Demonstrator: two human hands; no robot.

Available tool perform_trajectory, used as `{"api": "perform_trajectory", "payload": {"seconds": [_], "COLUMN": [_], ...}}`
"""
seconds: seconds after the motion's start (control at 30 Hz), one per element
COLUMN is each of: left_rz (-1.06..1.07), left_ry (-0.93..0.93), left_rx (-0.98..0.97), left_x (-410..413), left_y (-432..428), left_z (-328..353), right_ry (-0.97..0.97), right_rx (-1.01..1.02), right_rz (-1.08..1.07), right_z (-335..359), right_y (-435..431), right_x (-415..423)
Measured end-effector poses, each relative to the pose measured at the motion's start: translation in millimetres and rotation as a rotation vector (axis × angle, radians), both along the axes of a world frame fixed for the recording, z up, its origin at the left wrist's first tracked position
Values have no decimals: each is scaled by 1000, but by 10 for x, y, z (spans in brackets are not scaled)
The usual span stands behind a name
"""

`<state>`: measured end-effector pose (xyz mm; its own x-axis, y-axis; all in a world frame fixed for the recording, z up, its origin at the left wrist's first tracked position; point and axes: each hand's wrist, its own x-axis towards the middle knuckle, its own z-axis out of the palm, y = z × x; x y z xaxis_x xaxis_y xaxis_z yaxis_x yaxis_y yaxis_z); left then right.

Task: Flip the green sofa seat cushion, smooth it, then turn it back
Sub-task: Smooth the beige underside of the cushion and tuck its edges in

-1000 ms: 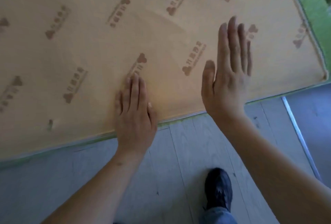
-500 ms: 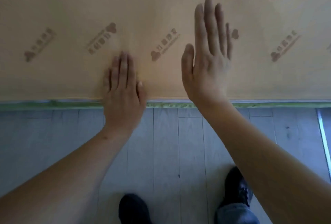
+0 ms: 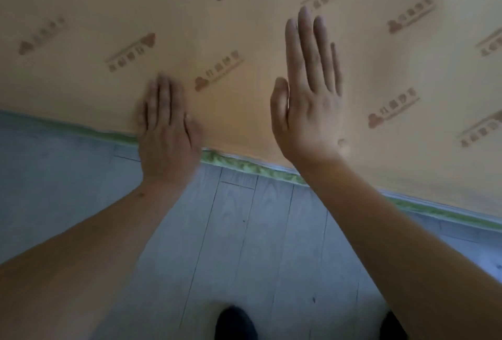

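Cushion (image 3: 244, 27) lay flipped, tan printed underside up, green edge (image 3: 244, 166) toward floor (image 3: 244, 244); flip judged done, smoothing underway, turning back left. Left hand (image 3: 168, 133) pressed flat at near edge, fingers together, gripping nothing. Right hand (image 3: 309, 100) flat, fingers straight, holding nothing; contact unclear. Versus half-second earlier: cushion edge sat slanted in view, not level; hands placed much alike.

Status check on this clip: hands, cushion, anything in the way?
Left hand flat on cushion near its front edge. Right hand open, fingers straight, over it. Tan printed underside up, green edge showing. Nothing in the way.
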<state>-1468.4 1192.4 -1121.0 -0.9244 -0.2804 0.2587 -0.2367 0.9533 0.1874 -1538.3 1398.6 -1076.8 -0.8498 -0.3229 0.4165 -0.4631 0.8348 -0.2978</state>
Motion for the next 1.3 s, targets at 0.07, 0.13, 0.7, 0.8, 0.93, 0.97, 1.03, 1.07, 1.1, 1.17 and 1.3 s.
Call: {"api": "perform_trajectory", "payload": {"seconds": [0.07, 0.13, 0.7, 0.8, 0.93, 0.97, 1.03, 1.07, 1.1, 1.17, 1.3], "left_rz": [-10, 69, 481, 542, 611, 632, 698, 702, 692, 685, 802], "left_ry": [-19, -20, -208, -224, -226, -198, -121, -114, -116, -114, -147], "left_rx": [34, 39, 191, 224, 298, 348, 519, 562, 596, 692, 858], "left_x": [-2, 3, 257, 195, 207, 215, 184, 183, 208, 328, 424], "left_y": [-263, -453, -2764, -3056, -3611, -3746, -3929, -4035, -4127, -4289, -4395], "left_z": [25, 25, 180, 220, 206, 204, 282, 294, 306, 278, 296], "right_ry": [-28, -61, -81, -64, -78, -71, -91, -118, -147, -143, -56], "right_rx": [68, 61, 223, 271, 192, 181, 295, 319, 297, 210, 469], "right_rz": [74, 79, 538, 665, 800, 799, 821, 838, 848, 892, 1026], "right_z": [-2, -7, 43, -43, -16, 22, -25, -46, -29, 64, -61], "right_y": [-325, -538, -3260, -3735, -4425, -4571, -4807, -4934, -5052, -5327, -5615], "right_x": [14, -1, 136, 112, 91, 68, 23, 19, 27, 38, -65]}}
